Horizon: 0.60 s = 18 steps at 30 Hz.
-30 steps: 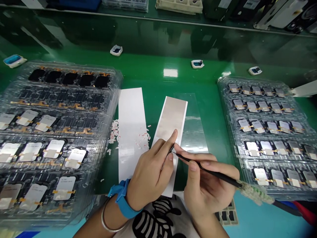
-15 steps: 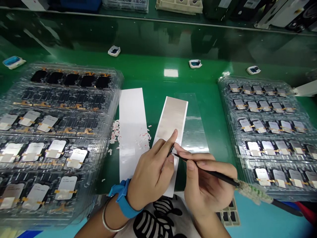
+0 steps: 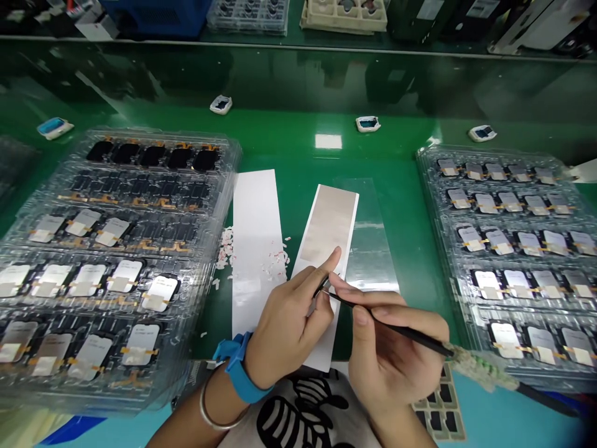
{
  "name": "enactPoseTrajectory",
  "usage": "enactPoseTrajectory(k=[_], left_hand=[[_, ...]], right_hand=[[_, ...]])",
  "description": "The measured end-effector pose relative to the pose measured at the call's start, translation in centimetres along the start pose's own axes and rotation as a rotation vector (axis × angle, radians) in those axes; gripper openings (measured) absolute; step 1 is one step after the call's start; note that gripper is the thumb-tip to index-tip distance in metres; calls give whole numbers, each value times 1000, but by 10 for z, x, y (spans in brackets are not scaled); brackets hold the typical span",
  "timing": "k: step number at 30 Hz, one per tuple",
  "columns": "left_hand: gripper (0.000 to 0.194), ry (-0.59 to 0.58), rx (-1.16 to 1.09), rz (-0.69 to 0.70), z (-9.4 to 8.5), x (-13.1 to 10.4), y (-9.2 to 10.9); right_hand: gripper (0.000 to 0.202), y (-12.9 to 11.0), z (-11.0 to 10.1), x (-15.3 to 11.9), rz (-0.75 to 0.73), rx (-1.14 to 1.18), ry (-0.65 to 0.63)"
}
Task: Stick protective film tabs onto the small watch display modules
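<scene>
Black and slender, the tool (image 3: 415,336) slants in over the pale strip (image 3: 329,218), its thin tip at a small dark piece (image 3: 320,287) held just above that strip. The right hand (image 3: 396,354) is closed on the tool in a pen-like grip, thumb and fingers near its front end. The left hand (image 3: 284,326) is nearly closed, with the dark piece pinched between thumb and forefinger; only an edge of it shows, so I can't tell its full shape.

Compared with a moment ago, the view has shifted a little and both hands keep almost the same pose. The dark edge shows slightly more clearly between the fingers, which suggests fine, steady work right at the tip rather than any change of grip.

Just right of the strip lies a clear film (image 3: 370,249); to its left, a white sheet (image 3: 256,211) with small pale scraps (image 3: 226,249) around its left edge and more on its right side. Farther out on the green bench (image 3: 298,162), a clear tray stands on each side, the left one (image 3: 236,152) and the right one (image 3: 433,239) both bearing silver-backed parts.
</scene>
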<state>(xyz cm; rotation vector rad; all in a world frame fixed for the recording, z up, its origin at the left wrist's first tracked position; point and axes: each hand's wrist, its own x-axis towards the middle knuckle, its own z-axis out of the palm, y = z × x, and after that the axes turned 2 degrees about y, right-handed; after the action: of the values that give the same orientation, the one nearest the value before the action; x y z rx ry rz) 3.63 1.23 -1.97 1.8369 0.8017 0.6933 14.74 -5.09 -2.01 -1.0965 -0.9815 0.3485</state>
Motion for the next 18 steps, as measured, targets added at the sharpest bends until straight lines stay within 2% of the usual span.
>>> enactPoseTrajectory(k=[4, 11, 15, 18], left_hand=[[61, -5, 24, -11, 0, -1, 1], [53, -12, 26, -37, -1, 0, -1], [48, 26, 45, -22, 2, 3, 1], [53, -16, 121, 26, -4, -11, 16]], right_hand=[[42, 2, 0, -1, -22, 6, -20], [33, 3, 1, 0, -7, -16, 23], [25, 3, -1, 3, 60, 48, 111], [21, 3, -3, 8, 27, 9, 240]])
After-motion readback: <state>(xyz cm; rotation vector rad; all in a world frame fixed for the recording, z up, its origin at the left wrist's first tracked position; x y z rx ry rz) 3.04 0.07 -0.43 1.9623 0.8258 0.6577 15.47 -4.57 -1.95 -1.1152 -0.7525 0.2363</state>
